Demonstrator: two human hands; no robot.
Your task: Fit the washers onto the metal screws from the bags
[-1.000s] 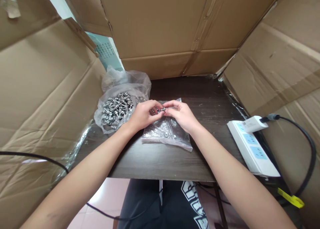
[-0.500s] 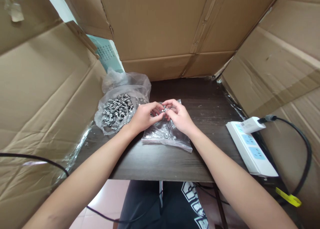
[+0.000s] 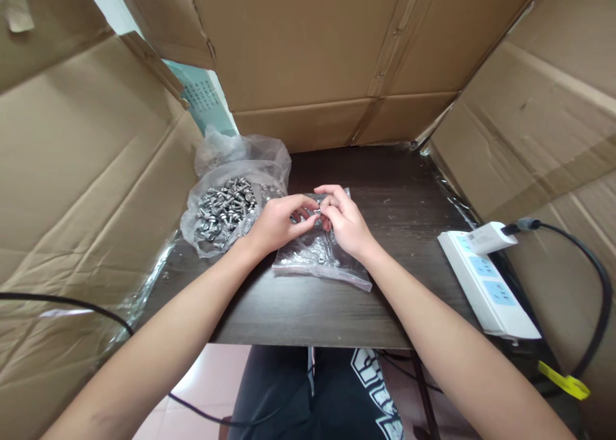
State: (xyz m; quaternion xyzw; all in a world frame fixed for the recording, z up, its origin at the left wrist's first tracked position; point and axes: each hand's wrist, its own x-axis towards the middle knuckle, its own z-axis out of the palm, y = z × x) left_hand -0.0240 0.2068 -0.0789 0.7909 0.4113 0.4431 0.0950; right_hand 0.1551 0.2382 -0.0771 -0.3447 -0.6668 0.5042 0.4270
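My left hand [image 3: 279,224] and my right hand [image 3: 347,227] meet over a clear zip bag [image 3: 308,263]. Between their fingertips is a small shiny metal bolt [image 3: 316,211], mostly covered by the fingers. The left thumb and fingers pinch it from the left. From the right, my right thumb and bent fingers close on its end, while the index finger sticks out above; a nut there is too small to make out. Several loose metal nuts [image 3: 321,259] lie on or in the zip bag. Beside my left hand, a clear plastic bag [image 3: 190,225] stands open, full of bolts [image 3: 226,209].
Cardboard walls [image 3: 312,49] enclose the dark table [image 3: 394,203] at the back and sides. A white power strip [image 3: 491,286] with a plugged-in adapter [image 3: 491,236] lies at the right. Black cables [image 3: 601,286] run at both sides.
My right index finger has lifted and straightened away from the bolt. Both hands stay over the zip bag, and the view has shifted slightly.
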